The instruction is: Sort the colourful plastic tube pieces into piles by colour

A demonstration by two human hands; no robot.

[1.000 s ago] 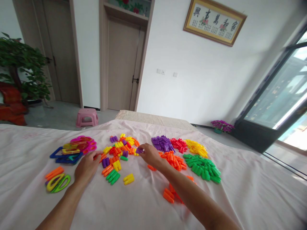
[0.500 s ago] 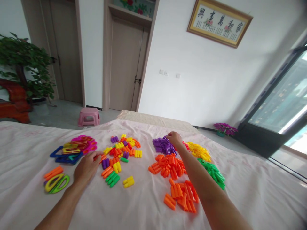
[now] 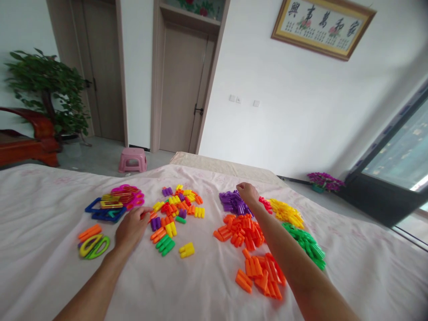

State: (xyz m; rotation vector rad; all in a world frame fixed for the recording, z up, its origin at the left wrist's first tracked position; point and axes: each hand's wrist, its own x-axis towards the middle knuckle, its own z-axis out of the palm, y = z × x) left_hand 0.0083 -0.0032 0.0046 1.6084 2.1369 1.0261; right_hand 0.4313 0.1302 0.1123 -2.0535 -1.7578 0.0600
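My left hand [image 3: 133,226] is at the left edge of a mixed pile of coloured plastic pieces [image 3: 174,207], its fingers closed at an orange piece [image 3: 153,215] that shows only partly. My right hand [image 3: 248,192] is over the purple pile [image 3: 234,203], fingers curled together; whatever they grip is hidden. Orange pieces [image 3: 240,229] lie just in front of the purple ones, with another orange group [image 3: 267,274] nearer me. Beyond my right forearm are red pieces [image 3: 265,204], a yellow pile [image 3: 286,213] and a green pile [image 3: 306,244].
On the cloth-covered surface [image 3: 200,285], blue frames [image 3: 109,215], pink shapes [image 3: 133,196] and yellow and green rings [image 3: 94,246] lie at the left. Green pieces [image 3: 165,244] and a yellow piece [image 3: 187,250] lie nearer me. A pink stool [image 3: 133,159] stands beyond.
The view has shifted, so the whole scene appears slightly further right. Both hands stay at the same piles, with little change in their pose.
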